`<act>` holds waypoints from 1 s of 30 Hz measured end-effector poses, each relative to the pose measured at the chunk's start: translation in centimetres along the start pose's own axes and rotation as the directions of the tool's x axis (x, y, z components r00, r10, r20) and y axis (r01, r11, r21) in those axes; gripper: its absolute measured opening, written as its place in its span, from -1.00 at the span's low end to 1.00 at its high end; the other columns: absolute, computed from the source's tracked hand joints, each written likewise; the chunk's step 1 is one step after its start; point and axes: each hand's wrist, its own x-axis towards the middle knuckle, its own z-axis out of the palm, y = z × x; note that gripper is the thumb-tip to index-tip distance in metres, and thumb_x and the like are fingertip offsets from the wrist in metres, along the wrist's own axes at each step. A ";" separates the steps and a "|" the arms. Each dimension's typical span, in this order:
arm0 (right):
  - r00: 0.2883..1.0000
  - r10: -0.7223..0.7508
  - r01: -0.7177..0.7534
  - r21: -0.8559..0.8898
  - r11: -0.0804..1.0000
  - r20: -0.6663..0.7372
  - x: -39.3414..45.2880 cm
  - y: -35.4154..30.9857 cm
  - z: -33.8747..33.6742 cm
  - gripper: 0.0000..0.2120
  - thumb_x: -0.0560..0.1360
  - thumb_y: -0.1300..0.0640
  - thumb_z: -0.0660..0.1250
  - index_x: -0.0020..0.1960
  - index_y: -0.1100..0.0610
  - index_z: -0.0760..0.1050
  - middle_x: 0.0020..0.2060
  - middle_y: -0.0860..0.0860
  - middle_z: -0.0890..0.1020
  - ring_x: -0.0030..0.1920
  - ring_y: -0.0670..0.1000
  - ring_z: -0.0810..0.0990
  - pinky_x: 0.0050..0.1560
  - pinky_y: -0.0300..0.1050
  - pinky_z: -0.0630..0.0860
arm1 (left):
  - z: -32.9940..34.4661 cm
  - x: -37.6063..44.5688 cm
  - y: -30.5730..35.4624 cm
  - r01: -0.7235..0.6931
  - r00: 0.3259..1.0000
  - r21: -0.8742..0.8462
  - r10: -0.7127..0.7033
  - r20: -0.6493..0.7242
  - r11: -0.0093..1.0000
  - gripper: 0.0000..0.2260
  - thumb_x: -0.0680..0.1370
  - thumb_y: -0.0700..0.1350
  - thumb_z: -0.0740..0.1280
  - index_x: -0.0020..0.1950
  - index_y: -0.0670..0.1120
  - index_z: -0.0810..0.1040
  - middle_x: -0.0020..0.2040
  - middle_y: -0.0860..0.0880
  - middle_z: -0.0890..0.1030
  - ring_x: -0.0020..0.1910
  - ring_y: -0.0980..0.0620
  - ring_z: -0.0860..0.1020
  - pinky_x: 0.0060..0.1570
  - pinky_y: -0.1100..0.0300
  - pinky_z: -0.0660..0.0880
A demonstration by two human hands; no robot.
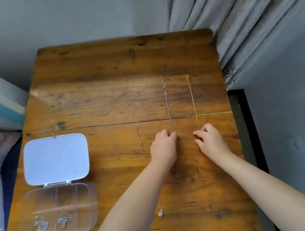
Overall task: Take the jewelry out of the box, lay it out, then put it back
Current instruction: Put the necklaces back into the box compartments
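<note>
1. Nearest me, a charm (160,212) lies by the table (101,73)'s near edge; the box (57,212) sits open at the near-left corner, two pieces inside.
2. My left hand (162,147) pinches the silver chain (167,103); my right hand (211,140), fingers curled, touches the gold chain (192,97).
3. Risk, I judge: dragging could tangle these chains.
4. I can't make out the short chain (139,137)'s clasp.

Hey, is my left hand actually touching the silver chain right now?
Touching. In the head view the silver chain runs straight down the table into the left hand's fingertips, with no gap between them.
</note>
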 end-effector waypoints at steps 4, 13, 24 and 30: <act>0.997 -0.066 0.064 -0.027 0.998 -0.046 0.2 0.4 0.0 -0.82 0.54 0.23 0.21 0.07 0.25 0.53 0.03 0.13 0.55 0.04 0.07 0.53 0.06 -0.15 0.52 | 0.0 0.8 0.1 -0.011 1.000 0.123 0.008 0.025 0.992 -0.64 0.50 -0.37 0.19 0.29 -0.17 0.36 0.22 -0.19 0.41 0.21 -0.20 0.35 0.06 -0.01 0.47; 0.999 -0.041 0.044 -0.221 0.974 0.018 -1.0 0.1 -1.1 -0.80 0.49 0.37 0.21 0.09 0.23 0.43 0.04 0.18 0.54 0.05 0.14 0.51 0.03 -0.06 0.55 | -1.0 -1.6 -0.6 0.053 0.997 0.122 -0.045 -0.065 0.991 -0.76 0.53 -0.39 0.12 0.16 -0.24 0.39 0.17 -0.21 0.42 0.15 -0.19 0.39 0.01 0.02 0.46; 0.978 -0.184 0.208 0.471 0.858 -0.096 -8.6 -8.7 -8.5 -0.94 0.41 0.32 0.37 -0.15 0.24 0.62 -0.22 0.06 0.63 -0.24 -0.07 0.52 -0.13 -0.22 0.45 | -6.7 -16.0 -6.3 -0.133 0.870 -0.445 -0.111 -0.481 0.886 -0.83 0.54 -0.24 0.30 0.02 -0.28 0.63 -0.12 -0.21 0.63 -0.13 -0.05 0.57 -0.18 0.30 0.41; 0.936 -0.348 0.229 0.841 0.491 -0.051 -15.3 -16.6 -7.7 -0.71 0.37 0.50 0.32 -0.31 0.13 0.54 -0.39 -0.14 0.67 -0.29 -0.28 0.60 -0.24 -0.46 0.53 | -8.7 -25.1 -11.1 -0.243 0.793 -0.567 -0.176 -0.583 0.787 -0.71 0.46 0.02 0.15 -0.12 -0.12 0.59 -0.27 0.15 0.52 -0.20 0.38 0.50 -0.20 0.52 0.40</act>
